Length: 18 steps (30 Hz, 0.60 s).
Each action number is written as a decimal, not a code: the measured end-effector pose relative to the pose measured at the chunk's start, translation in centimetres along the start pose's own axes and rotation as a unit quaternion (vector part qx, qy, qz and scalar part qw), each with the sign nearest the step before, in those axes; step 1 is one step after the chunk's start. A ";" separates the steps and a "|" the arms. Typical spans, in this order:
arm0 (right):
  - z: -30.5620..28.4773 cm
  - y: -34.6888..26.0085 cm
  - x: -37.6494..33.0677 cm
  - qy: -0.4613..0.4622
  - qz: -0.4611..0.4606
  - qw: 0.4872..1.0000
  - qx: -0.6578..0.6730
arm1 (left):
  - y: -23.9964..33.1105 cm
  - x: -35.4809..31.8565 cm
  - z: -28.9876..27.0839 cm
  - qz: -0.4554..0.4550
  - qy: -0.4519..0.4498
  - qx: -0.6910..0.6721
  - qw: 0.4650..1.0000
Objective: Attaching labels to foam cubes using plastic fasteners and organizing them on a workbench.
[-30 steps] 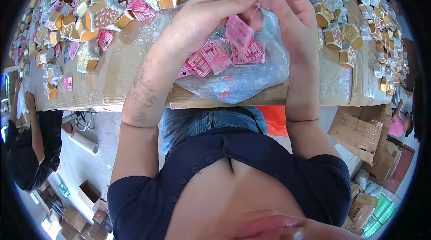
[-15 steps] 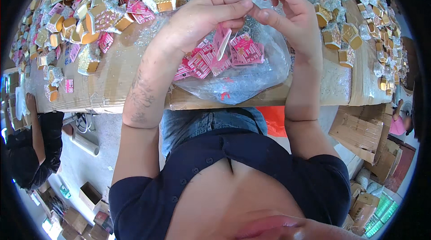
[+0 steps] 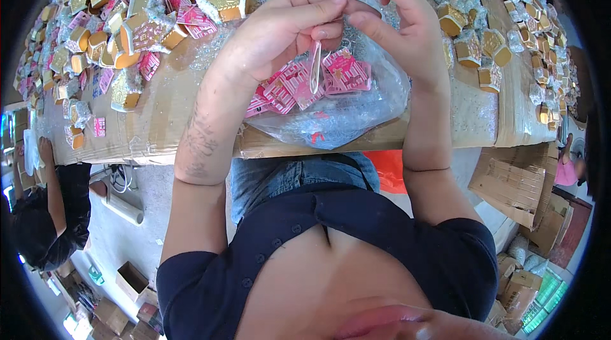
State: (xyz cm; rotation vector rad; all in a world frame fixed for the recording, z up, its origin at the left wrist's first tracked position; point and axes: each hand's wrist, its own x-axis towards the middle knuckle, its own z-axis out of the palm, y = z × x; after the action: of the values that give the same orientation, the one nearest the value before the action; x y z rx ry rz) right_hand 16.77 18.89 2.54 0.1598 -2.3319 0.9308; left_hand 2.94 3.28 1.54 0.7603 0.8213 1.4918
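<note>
My left hand (image 3: 289,31) is closed, with a pink-and-white folded card tag (image 3: 315,68) hanging almost edge-on beneath its curled fingers. Thumb and index finger of that hand are pressed together at the tip. Right against them, my right hand (image 3: 404,31) has its fingers bent inward in a pinch; whatever is between them is too small or hidden to make out. Below both hands, several pink striped card tags (image 3: 347,73) lie in a heap on a clear plastic bag (image 3: 344,124), which rests at the table's near edge.
Gold house-shaped ornaments with glittery tinsel trim (image 3: 223,1) are piled at the left, some with pink tags. More such ornaments (image 3: 490,47) fill the right side. Cardboard (image 3: 172,101) covers the table. A person in dark clothes (image 3: 54,213) is at far left; cartons (image 3: 509,184) stand below right.
My hands have shifted slightly left, with the fingertips still together. The hanging tag has turned more edge-on and sits a little lower.
</note>
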 end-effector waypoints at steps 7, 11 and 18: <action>0.8 0.5 -0.1 0.040 0.007 0.998 0.045 | -0.6 -0.1 0.6 0.051 0.077 0.071 0.993; 0.8 0.5 0.0 0.069 -0.010 0.998 -0.009 | -0.5 0.0 0.3 0.080 0.080 0.090 0.989; 1.2 0.7 -0.3 0.090 0.002 0.996 -0.028 | -1.2 0.4 0.2 0.174 0.132 0.276 0.936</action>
State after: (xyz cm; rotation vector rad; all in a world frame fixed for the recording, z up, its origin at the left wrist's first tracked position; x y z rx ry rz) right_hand 16.23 18.59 1.31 0.0458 -2.1890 0.8448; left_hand 3.75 3.72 0.66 1.1816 1.4015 1.7192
